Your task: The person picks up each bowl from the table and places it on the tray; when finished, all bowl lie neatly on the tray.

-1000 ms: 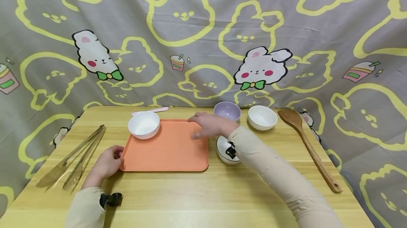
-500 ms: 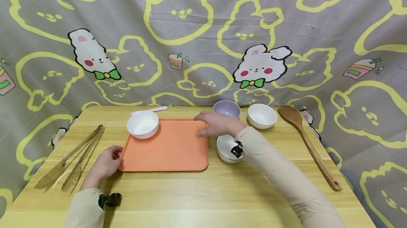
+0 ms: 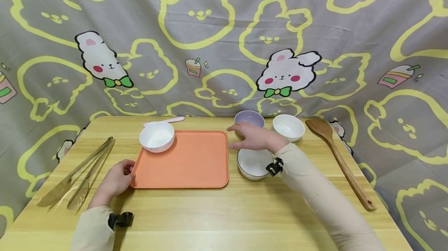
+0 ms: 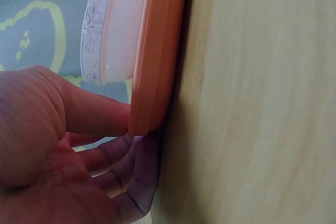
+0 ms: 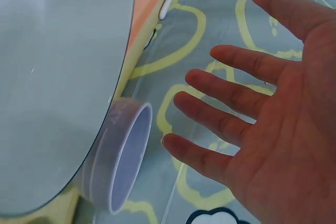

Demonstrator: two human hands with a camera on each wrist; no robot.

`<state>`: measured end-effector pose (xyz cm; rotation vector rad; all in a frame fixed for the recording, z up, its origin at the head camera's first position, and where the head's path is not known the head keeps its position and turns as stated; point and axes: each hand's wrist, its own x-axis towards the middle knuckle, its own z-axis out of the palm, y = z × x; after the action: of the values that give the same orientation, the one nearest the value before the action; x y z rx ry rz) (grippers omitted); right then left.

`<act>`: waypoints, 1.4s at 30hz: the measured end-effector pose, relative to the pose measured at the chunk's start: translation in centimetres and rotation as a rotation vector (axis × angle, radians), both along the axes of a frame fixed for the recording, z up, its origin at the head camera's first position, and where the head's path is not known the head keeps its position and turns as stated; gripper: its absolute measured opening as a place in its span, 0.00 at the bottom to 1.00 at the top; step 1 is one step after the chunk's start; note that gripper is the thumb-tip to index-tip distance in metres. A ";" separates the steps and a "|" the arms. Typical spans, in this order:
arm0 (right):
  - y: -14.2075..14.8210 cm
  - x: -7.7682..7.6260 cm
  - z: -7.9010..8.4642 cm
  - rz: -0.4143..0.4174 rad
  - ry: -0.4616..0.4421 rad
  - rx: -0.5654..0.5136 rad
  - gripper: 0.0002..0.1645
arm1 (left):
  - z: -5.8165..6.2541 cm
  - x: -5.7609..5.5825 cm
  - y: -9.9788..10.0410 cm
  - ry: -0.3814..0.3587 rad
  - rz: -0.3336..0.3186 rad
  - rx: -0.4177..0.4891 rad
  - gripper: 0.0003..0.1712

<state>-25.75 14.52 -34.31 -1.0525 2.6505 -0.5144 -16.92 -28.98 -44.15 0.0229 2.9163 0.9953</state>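
My left hand (image 3: 115,179) grips the left edge of an orange tray (image 3: 185,165). In the left wrist view the thumb (image 4: 100,114) presses the rim while the fingers curl beneath it. A white bowl (image 3: 157,137) with a patterned outer band sits at the tray's back left corner. Past the tray's right edge, my right hand (image 3: 257,136) hovers with spread fingers and holds nothing. Below it is a white bowl with a dark rim (image 3: 253,163). Just behind it stands a purple bowl (image 3: 249,118), partly hidden by the hand.
Another white bowl (image 3: 289,127) stands at the back right, beside a long wooden spatula (image 3: 336,154). Metal tongs (image 3: 82,173) lie on the left side of the wooden table (image 3: 224,220). A pink-handled utensil (image 3: 175,119) lies behind the tray. A patterned curtain (image 3: 217,41) hangs behind.
My right hand has moved rightward from over the tray's back right corner to beside the tray, uncovering that corner and more of the dark-rimmed bowl. The left hand keeps its hold on the tray.
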 end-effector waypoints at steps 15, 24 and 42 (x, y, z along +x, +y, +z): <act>5.2 1.0 -0.8 -0.114 0.029 -0.021 0.38 | 0.0 -0.3 0.0 -0.012 0.002 0.002 0.19; 9.0 1.8 -1.4 -0.252 0.084 0.005 0.39 | -0.2 0.1 -0.2 -0.030 0.010 0.008 0.20; 12.6 1.2 -4.0 -0.401 0.237 -0.001 0.36 | 0.0 0.0 -0.1 -0.031 0.000 0.002 0.20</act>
<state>-24.58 27.09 -38.28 -0.6091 3.0909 -0.4903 -16.90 -29.04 -44.15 0.0071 2.8876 0.9897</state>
